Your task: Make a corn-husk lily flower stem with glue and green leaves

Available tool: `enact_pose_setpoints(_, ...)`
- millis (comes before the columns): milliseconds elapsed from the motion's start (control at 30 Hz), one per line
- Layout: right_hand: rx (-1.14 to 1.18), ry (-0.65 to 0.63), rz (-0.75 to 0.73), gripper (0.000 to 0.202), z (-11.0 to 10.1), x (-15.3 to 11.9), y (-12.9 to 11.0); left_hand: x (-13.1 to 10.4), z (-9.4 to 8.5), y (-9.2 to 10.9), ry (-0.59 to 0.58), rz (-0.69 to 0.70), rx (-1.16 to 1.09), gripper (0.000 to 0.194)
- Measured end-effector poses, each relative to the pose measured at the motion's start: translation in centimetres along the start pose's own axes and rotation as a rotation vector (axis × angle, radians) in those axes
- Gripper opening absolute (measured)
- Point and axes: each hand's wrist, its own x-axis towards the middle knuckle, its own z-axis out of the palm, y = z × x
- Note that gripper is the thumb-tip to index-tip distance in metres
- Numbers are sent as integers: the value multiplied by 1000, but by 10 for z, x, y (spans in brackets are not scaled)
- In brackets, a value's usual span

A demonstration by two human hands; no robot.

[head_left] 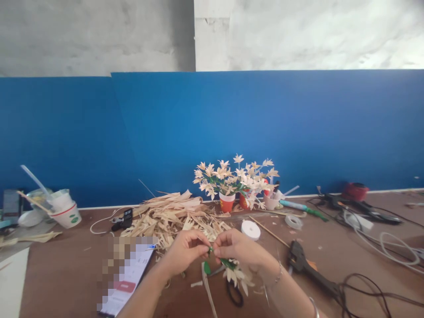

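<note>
Over the middle of the brown table, my left hand [188, 251] and my right hand [236, 248] meet fingertip to fingertip. Both pinch a small green piece [210, 250] between thumb and forefinger. Below my right hand hang green leaves [228, 263] and a cream flower [236, 276], which seem joined to the green piece, though the fingers hide the link. A green oval leaf [207, 267] shows just under my hands, beside a pale strip [208, 289].
Dried husks [175, 214] are heaped behind my hands, with potted cream flowers [227, 202] further back. A phone [132, 282] lies left. On the right are a white roll [251, 230], a glue gun [311, 271] and cables. A blue partition [232, 119] stands behind.
</note>
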Motion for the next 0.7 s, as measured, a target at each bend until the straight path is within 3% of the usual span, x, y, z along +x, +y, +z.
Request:
enact_pose_setpoints(167,-404,360,-91,8,14,-1,-7,4,2,-5,94,-16,7,3)
enact_pose_setpoints(233,-515,445,-122,10,18,-1,-8,5,2,-6,100,-19,9,3)
enact_pose_setpoints(333,-451,396,-106,10,17,0,-6,5,0,-6,66,-3,20,3)
enact_pose_setpoints(533,20,120,-4,9,6,4,2,4,-2,-3,86,59,5,12)
enact_pose_setpoints(700,184,131,-14,17,7,6,5,3,4,-5,179,197,-60,22)
